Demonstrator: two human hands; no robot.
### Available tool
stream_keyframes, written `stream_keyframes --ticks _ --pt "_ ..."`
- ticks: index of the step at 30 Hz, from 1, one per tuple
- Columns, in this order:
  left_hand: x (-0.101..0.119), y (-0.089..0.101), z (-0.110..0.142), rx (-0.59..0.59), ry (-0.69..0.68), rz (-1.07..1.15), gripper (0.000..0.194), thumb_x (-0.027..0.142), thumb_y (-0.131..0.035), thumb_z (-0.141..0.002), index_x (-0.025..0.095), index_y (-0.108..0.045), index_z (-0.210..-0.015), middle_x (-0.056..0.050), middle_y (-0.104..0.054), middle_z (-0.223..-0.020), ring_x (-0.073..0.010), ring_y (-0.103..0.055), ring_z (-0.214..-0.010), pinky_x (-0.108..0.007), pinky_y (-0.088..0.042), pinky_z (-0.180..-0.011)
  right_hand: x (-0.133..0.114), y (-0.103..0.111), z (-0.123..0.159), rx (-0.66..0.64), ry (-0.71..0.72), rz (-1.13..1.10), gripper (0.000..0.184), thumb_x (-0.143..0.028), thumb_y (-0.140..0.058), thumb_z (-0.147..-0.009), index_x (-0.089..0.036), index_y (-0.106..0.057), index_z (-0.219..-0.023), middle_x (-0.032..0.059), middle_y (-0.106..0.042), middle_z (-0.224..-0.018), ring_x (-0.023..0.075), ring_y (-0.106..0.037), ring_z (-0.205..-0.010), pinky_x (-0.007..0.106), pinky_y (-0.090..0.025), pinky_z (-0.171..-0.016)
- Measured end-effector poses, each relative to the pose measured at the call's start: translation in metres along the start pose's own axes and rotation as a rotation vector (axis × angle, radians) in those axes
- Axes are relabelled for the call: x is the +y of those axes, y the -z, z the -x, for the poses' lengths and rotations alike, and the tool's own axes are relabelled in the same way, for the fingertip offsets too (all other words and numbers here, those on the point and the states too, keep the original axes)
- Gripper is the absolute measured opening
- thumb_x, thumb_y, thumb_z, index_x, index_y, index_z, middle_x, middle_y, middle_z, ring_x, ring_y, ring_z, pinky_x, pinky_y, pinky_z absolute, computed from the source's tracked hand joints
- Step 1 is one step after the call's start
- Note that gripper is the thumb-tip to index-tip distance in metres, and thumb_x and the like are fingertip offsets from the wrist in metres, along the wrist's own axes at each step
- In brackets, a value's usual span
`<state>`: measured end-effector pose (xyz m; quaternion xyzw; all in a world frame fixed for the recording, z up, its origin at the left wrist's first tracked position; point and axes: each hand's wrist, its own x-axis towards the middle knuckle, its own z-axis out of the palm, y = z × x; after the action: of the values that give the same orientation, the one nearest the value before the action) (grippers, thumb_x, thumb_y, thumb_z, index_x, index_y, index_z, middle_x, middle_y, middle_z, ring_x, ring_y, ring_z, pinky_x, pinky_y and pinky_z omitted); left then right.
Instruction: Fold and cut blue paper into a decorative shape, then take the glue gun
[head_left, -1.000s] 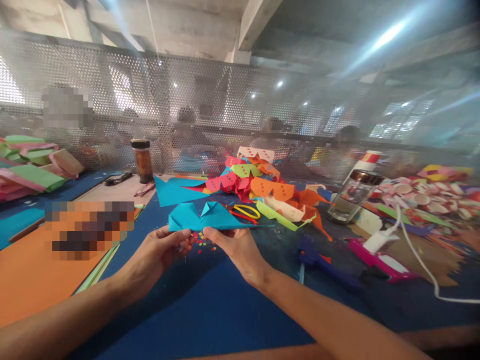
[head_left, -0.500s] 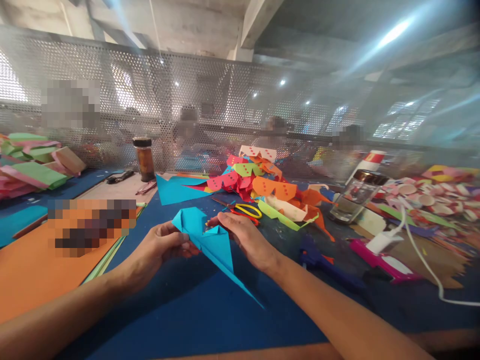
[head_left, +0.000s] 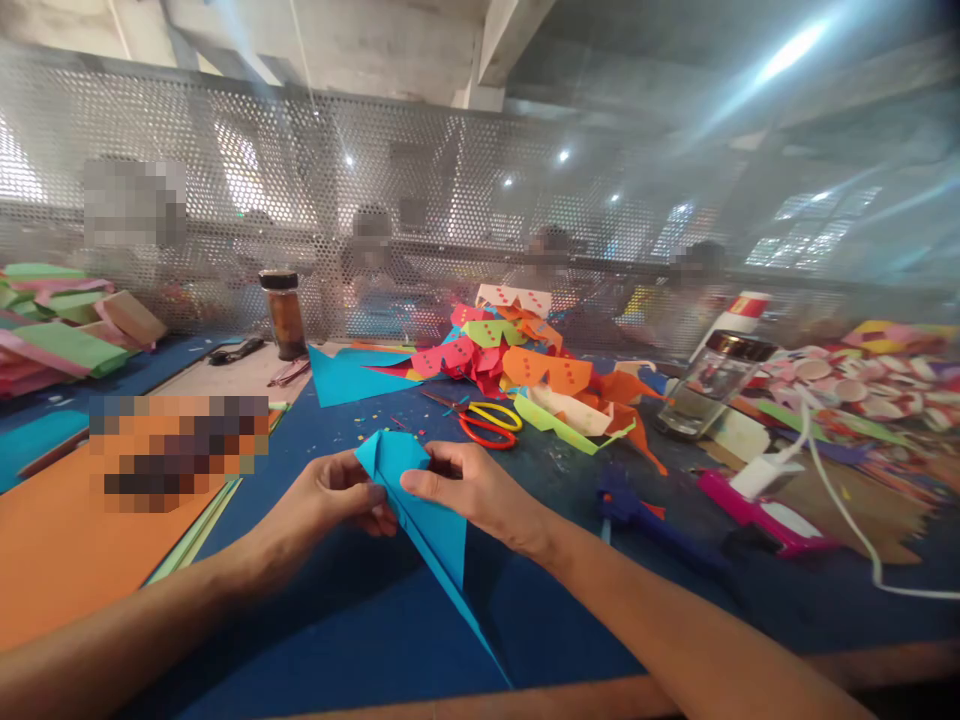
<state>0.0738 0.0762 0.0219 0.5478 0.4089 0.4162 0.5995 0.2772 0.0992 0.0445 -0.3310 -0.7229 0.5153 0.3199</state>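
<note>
A folded piece of blue paper (head_left: 431,520) is held between my two hands above the dark blue table, its long thin tail pointing toward the front edge. My left hand (head_left: 341,495) pinches its left side, thumb on top. On the upper right part, my right hand (head_left: 472,490) grips it with the thumb across the face and fingers behind. Just beyond the hands lie scissors (head_left: 491,424) with red and yellow handles. Small coloured paper scraps are scattered near them. Further back on the left rests another blue paper piece (head_left: 349,378).
Behind stands a pile of cut, dotted paper shapes (head_left: 480,355). On the right are a glass bottle (head_left: 712,385), a blue glue gun (head_left: 660,525), a pink device (head_left: 772,515) with a white cable, and paper rolls. Orange sheets (head_left: 67,540) and a brown jar (head_left: 283,315) are left.
The blue paper's upper right flap, raised before, now lies flat under my right thumb. The tail swung down and slightly left. Small scraps now show beyond the paper.
</note>
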Motion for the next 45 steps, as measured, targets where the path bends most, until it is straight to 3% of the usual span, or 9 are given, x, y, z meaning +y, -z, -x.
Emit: stream_keyframes --ticks 8,14,21,27,30,32,35,39,45 --pt "0.002 0.000 0.000 0.004 -0.013 -0.015 0.025 0.036 -0.077 -0.072 0.013 -0.070 -0.077 -0.004 -0.072 -0.066 -0.0157 -0.067 -0.061 -0.025 -0.053 -0.061 -0.003 -0.002 0.001 -0.108 0.104 0.052 0.022 -0.036 -0.067 -0.085 -0.015 -0.072 -0.084 0.0039 -0.072 -0.085 0.0192 -0.064 -0.089 0.032 -0.047 -0.087" --pt "0.001 -0.001 0.000 0.011 -0.002 0.002 0.027 0.040 -0.078 -0.073 0.014 -0.069 -0.070 -0.006 -0.074 -0.070 -0.0169 -0.068 -0.064 -0.026 -0.053 -0.063 0.004 -0.005 -0.001 0.043 0.067 0.114 0.016 -0.030 -0.066 -0.083 -0.015 -0.070 -0.079 0.0029 -0.072 -0.083 0.0185 -0.065 -0.084 0.029 -0.047 -0.081" --pt "-0.004 -0.008 0.003 -0.059 0.056 -0.005 0.031 0.045 -0.078 -0.076 0.015 -0.073 -0.073 -0.007 -0.075 -0.075 -0.0158 -0.069 -0.066 -0.024 -0.053 -0.063 0.009 -0.010 -0.001 0.158 0.033 0.054 0.023 -0.037 -0.069 -0.081 -0.016 -0.073 -0.090 0.0040 -0.073 -0.090 0.0202 -0.066 -0.087 0.031 -0.049 -0.080" --pt "-0.002 -0.009 0.005 0.007 0.057 0.035 0.030 0.043 -0.080 -0.074 0.015 -0.071 -0.070 -0.006 -0.074 -0.071 -0.0153 -0.068 -0.065 -0.023 -0.053 -0.063 0.007 -0.012 0.000 0.135 0.051 0.053 0.025 -0.040 -0.064 -0.087 -0.017 -0.071 -0.093 0.0051 -0.072 -0.095 0.0209 -0.064 -0.093 0.033 -0.048 -0.086" --pt "-0.001 -0.004 0.002 0.065 0.051 0.096 0.027 0.039 -0.079 -0.076 0.015 -0.067 -0.069 -0.003 -0.071 -0.066 -0.0149 -0.069 -0.066 -0.021 -0.054 -0.063 0.005 -0.011 0.001 0.221 0.110 0.081 0.028 -0.042 -0.057 -0.094 -0.018 -0.064 -0.104 0.0047 -0.067 -0.099 0.0175 -0.062 -0.090 0.031 -0.049 -0.082" --pt "0.000 0.001 0.000 0.107 0.042 0.147 0.027 0.038 -0.077 -0.078 0.016 -0.064 -0.070 -0.001 -0.069 -0.065 -0.0148 -0.071 -0.066 -0.021 -0.055 -0.063 0.006 -0.009 0.002 0.337 0.189 0.152 0.024 -0.038 -0.054 -0.096 -0.019 -0.059 -0.111 0.0035 -0.063 -0.097 0.0154 -0.060 -0.084 0.029 -0.050 -0.076" --pt "0.002 0.005 -0.002 0.166 0.053 0.187 0.028 0.037 -0.077 -0.079 0.017 -0.059 -0.071 -0.001 -0.069 -0.066 -0.0147 -0.071 -0.065 -0.021 -0.056 -0.062 0.007 -0.005 0.004 0.416 0.437 0.411 0.012 -0.023 -0.054 -0.096 -0.022 -0.059 -0.106 0.0032 -0.059 -0.094 0.0155 -0.059 -0.085 0.031 -0.050 -0.079" --pt "0.002 0.009 -0.003 0.188 0.049 0.218 0.027 0.036 -0.077 -0.080 0.017 -0.058 -0.076 -0.001 -0.071 -0.073 -0.0149 -0.073 -0.067 -0.020 -0.057 -0.061 0.011 -0.003 0.006 0.317 0.660 0.812 0.024 -0.007 -0.053 -0.092 -0.025 -0.064 -0.104 0.0050 -0.059 -0.101 0.0186 -0.056 -0.099 0.036 -0.047 -0.090" --pt "0.001 0.009 -0.004 0.164 0.049 0.237 0.026 0.035 -0.076 -0.080 0.017 -0.057 -0.078 0.000 -0.070 -0.072 -0.0150 -0.073 -0.066 -0.021 -0.058 -0.061 0.011 -0.004 0.010 0.236 0.704 1.018 0.023 -0.009 -0.061 -0.089 -0.025 -0.064 -0.105 0.0052 -0.060 -0.114 0.0209 -0.052 -0.106 0.039 -0.043 -0.096"
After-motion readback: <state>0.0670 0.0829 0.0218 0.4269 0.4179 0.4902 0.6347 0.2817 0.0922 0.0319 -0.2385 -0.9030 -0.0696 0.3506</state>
